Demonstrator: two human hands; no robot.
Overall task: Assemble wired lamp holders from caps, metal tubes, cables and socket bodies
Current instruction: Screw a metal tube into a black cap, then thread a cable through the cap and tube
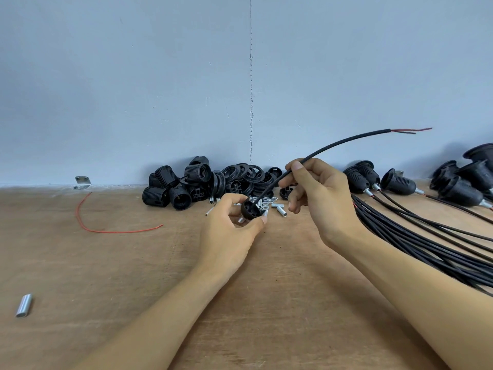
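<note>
My left hand (pixel 229 231) grips a black cap (pixel 249 208) with a short metal tube sticking out under it. A black cable (pixel 344 141) runs through the cap and arcs up to the right, ending in bare red wires (pixel 412 130). My right hand (pixel 320 198) pinches that cable a little above the cap. Loose metal tubes (pixel 280 209) and small nuts lie on the wooden table just behind the cap. A heap of black socket bodies (pixel 173 188) and rings (pixel 245 174) sits at the wall.
Several finished holders (pixel 397 184) with cables lie at the right, and a bundle of black cables (pixel 432 244) fans toward the right edge. A red wire (pixel 88 222) lies at the left, a single metal tube (pixel 24 305) near the front left. A blue wall closes the back.
</note>
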